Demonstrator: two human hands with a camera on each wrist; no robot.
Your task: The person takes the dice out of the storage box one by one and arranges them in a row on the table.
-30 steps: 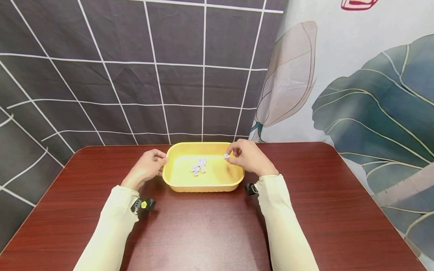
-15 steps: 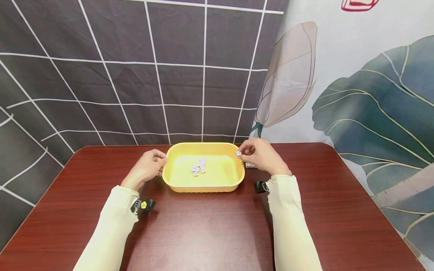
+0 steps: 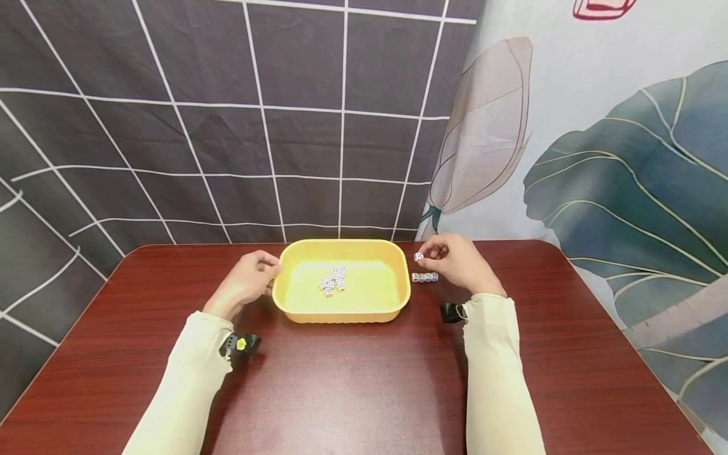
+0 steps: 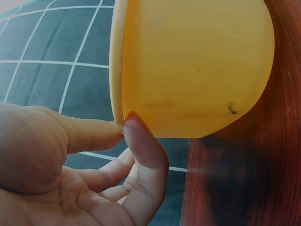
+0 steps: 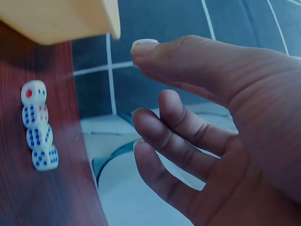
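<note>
A yellow plastic tub [image 3: 341, 317] sits near the table's back edge, with several white dice [image 3: 330, 284] in a loose cluster on its floor. My left hand [image 3: 241, 281] pinches the tub's left rim between thumb and forefinger, as the left wrist view confirms. To the right of the tub, my right hand [image 3: 457, 262] holds one die [image 3: 418, 256] at the fingertips, raised above the table. In the right wrist view most of that die is hidden behind the thumb. Below it, several dice stand in a straight row [image 5: 40, 127] on the table, touching side by side.
The dark red wooden table [image 3: 341, 392] stretches out in front and to both sides. A dark grid-patterned cloth [image 3: 301, 145] hangs behind it, and a leaf-patterned cloth [image 3: 625, 177] hangs at the right. Both wrists wear small black camera straps.
My right hand has carried the die from over the tub's right side out past the rim to the right. The row of dice has come into sight. My left hand stays put.
</note>
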